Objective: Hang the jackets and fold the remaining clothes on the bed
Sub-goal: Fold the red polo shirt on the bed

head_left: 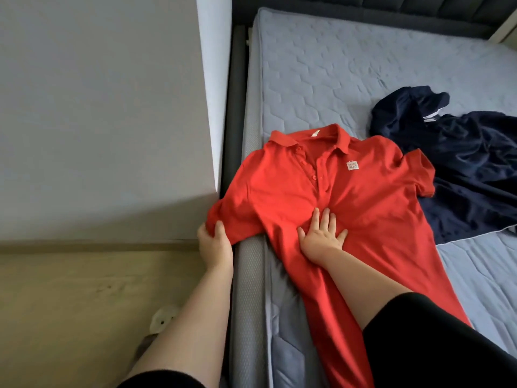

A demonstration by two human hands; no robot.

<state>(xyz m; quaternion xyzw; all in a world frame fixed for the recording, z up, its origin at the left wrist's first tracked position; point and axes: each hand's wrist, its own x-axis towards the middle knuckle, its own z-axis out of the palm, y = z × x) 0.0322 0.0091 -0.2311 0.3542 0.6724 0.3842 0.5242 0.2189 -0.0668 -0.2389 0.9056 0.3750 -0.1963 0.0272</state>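
Note:
A red polo shirt (361,208) lies face up on the bed, collar toward the headboard, with a small white logo on its chest. Its near sleeve hangs over the mattress's left edge. My left hand (214,242) pinches the end of that sleeve beside the bed. Flat on the shirt's middle, fingers spread, rests my right hand (321,236), just below the button placket. A crumpled navy garment (470,166) with a thin white trim lies to the right, touching the red shirt's far sleeve.
The blue-grey quilted mattress (349,68) sits in a dark frame with a padded headboard (391,7) at the top. A grey wall (98,107) stands close on the left. Below it is light wooden floor (70,303) with a pale slipper (163,317).

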